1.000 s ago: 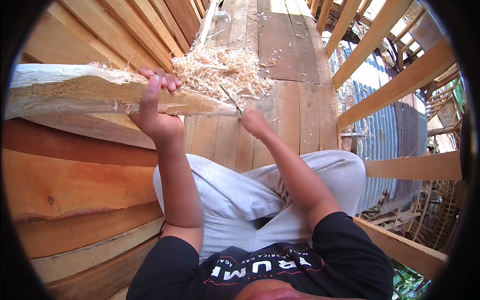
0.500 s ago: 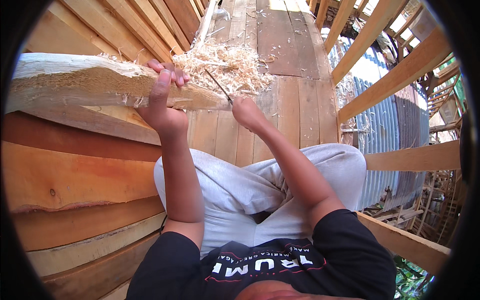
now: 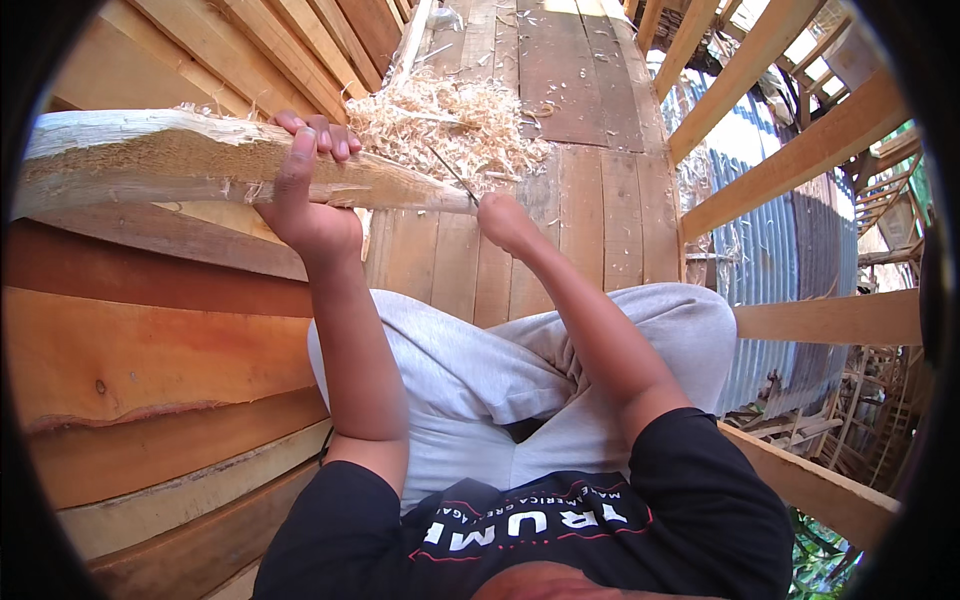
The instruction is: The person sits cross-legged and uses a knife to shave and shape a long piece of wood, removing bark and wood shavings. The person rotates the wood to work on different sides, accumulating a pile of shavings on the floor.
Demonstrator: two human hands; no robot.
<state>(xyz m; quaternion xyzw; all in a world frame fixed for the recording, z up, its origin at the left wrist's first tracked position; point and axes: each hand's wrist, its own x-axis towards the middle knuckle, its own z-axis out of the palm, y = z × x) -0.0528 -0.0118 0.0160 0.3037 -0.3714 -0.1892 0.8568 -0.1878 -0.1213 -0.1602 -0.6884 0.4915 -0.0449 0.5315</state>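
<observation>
A thick, pale length of wood (image 3: 225,160) with a rough, carved surface comes in from the left and narrows to a tapered tip. My left hand (image 3: 312,205) grips it near the middle, thumb and fingers wrapped over the wood. My right hand (image 3: 506,222) is closed in a fist at the tapered end, around the handle of a thin-bladed knife (image 3: 452,172); the handle itself is hidden in the fist. The blade points up and left, across the wood's tip.
Curly wood shavings (image 3: 440,125) lie heaped on the plank floor (image 3: 585,220) beyond the wood. Boards (image 3: 160,350) line the left side. A slatted wooden railing (image 3: 800,150) runs along the right, with corrugated metal sheets (image 3: 760,260) outside it. My crossed legs in grey trousers (image 3: 450,370) are below.
My right hand and the knife have shifted slightly right, toward the wood's tip. My left hand has slid a little to the left, still gripping the wood.
</observation>
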